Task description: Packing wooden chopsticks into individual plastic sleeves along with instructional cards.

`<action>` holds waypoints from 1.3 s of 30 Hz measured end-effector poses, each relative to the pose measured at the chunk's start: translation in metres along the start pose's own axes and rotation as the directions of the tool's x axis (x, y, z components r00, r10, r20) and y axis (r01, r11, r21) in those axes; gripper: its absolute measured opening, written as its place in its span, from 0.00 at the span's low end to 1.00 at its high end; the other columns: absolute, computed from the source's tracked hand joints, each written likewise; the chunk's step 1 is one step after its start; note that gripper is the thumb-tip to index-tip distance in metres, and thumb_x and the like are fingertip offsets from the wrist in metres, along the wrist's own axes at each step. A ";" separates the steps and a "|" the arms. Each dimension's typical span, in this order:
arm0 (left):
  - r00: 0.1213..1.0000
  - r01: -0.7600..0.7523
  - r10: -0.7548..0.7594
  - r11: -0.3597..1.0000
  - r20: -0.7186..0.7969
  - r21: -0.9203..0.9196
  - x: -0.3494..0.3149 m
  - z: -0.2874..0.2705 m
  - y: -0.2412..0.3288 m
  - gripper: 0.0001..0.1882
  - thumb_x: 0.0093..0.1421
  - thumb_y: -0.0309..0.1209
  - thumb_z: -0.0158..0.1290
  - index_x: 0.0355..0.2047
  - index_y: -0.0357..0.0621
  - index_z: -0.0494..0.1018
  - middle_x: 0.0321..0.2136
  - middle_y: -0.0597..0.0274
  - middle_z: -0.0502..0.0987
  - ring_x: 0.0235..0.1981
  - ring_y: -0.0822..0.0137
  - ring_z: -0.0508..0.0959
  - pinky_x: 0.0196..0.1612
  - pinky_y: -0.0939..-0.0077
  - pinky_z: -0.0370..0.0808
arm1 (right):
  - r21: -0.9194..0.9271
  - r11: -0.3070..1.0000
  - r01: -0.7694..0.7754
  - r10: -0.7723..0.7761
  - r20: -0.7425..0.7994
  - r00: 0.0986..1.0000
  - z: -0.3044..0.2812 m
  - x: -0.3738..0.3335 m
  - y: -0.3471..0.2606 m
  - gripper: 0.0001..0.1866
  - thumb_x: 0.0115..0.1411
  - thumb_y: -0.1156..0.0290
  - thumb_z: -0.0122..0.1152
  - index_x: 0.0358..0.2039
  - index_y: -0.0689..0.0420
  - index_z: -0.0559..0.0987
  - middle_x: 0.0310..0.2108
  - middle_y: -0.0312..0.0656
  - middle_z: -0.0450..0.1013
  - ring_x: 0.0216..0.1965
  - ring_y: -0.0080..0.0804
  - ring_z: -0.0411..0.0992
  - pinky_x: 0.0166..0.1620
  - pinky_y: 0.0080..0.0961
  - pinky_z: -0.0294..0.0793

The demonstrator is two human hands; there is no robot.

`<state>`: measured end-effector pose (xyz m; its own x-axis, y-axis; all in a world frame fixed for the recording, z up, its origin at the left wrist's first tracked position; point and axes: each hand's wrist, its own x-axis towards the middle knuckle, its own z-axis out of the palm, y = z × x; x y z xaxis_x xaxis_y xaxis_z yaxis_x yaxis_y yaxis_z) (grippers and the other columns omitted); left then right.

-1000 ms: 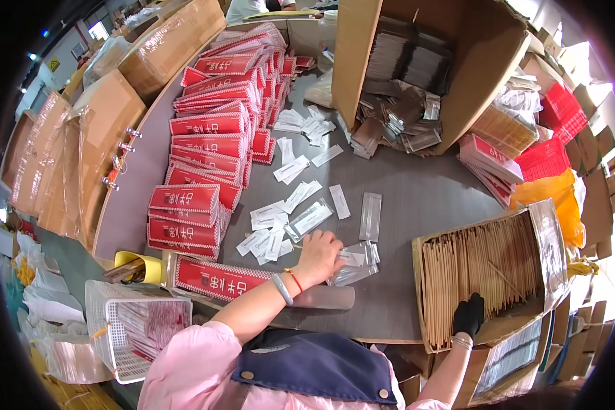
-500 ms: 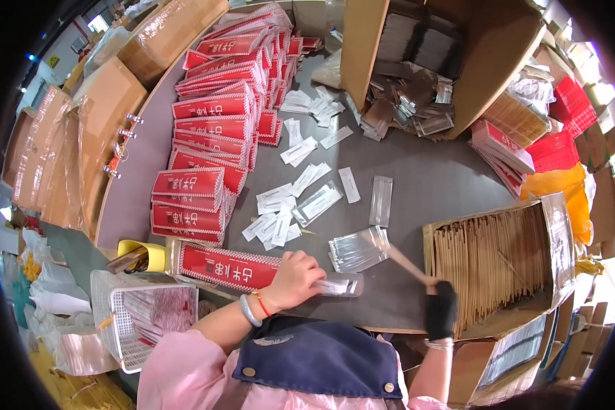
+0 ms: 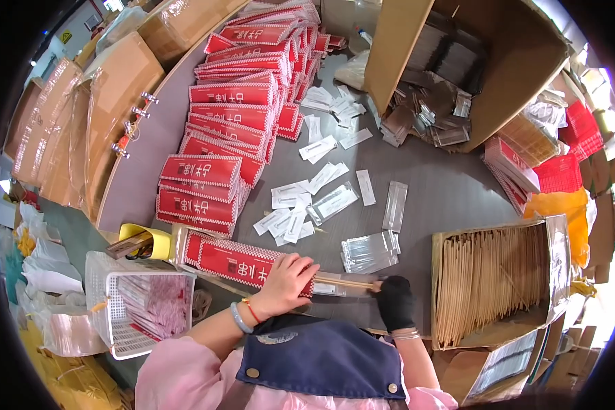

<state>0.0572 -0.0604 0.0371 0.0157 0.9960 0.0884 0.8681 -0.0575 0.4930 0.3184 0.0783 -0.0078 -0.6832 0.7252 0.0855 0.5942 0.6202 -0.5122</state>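
My left hand (image 3: 288, 283) is closed over the right end of a long red printed paper sleeve (image 3: 229, 263), at the table's near edge. From under that hand, a pair of thin wooden chopsticks (image 3: 352, 282) runs rightward, beside a small clear packet (image 3: 326, 289). My right hand (image 3: 395, 301), in a black fingerless glove, grips the outer end of the chopsticks. Their inner ends are hidden by my left hand and the sleeve. Just beyond the chopsticks lies a small pile of clear packets (image 3: 370, 253).
Stacked red sleeves (image 3: 229, 123) fill the left of the table (image 3: 417, 184). White packets (image 3: 294, 217) lie mid-table. On the right stands an open carton of chopsticks (image 3: 492, 280); a tipped carton (image 3: 519, 75) with dark packets is behind. A white basket (image 3: 102, 307) and yellow cup (image 3: 156, 239) sit left.
My right hand has brought the chopsticks left and down to the sleeve's right end. My left hand has shifted from the clear packet onto the red sleeve. The whole view has shifted slightly.
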 end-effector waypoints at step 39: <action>0.858 0.458 -0.471 0.882 -0.205 -0.109 -0.025 0.019 -0.031 0.49 0.38 0.47 0.71 0.59 0.42 0.65 0.60 0.47 0.61 0.64 0.41 0.55 0.64 0.35 0.46 | 0.020 0.994 0.109 -0.108 0.388 0.915 -0.001 0.035 -0.079 0.32 0.46 0.49 0.70 0.46 0.55 0.74 0.42 0.46 0.70 0.47 0.48 0.67 0.50 0.44 0.61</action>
<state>0.0396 -0.0817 0.0031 -0.4971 0.8674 0.0207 0.7189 0.3984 0.5696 0.2477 0.0553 0.0362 -0.8543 0.4805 -0.1983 0.5077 0.6895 -0.5166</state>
